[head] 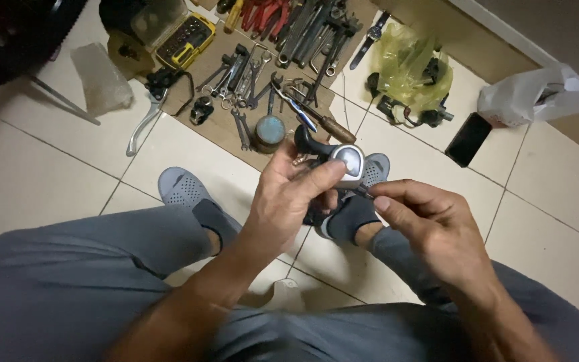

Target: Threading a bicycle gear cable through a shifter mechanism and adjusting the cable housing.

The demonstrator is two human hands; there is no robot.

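Tiled floor (pixel 55 167) — cardboard (pixel 212 127), phone (pixel 468 139)

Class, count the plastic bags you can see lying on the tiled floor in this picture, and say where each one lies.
3. A clear bag lies at upper left beside the cardboard, a yellow-green bag holding dark parts at top centre-right, and a white bag at far right. Others may lie out of frame.

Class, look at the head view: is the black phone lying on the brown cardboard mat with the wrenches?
No: the black phone lies on the bare tiled floor, apart from the cardboard mat that holds the wrenches.
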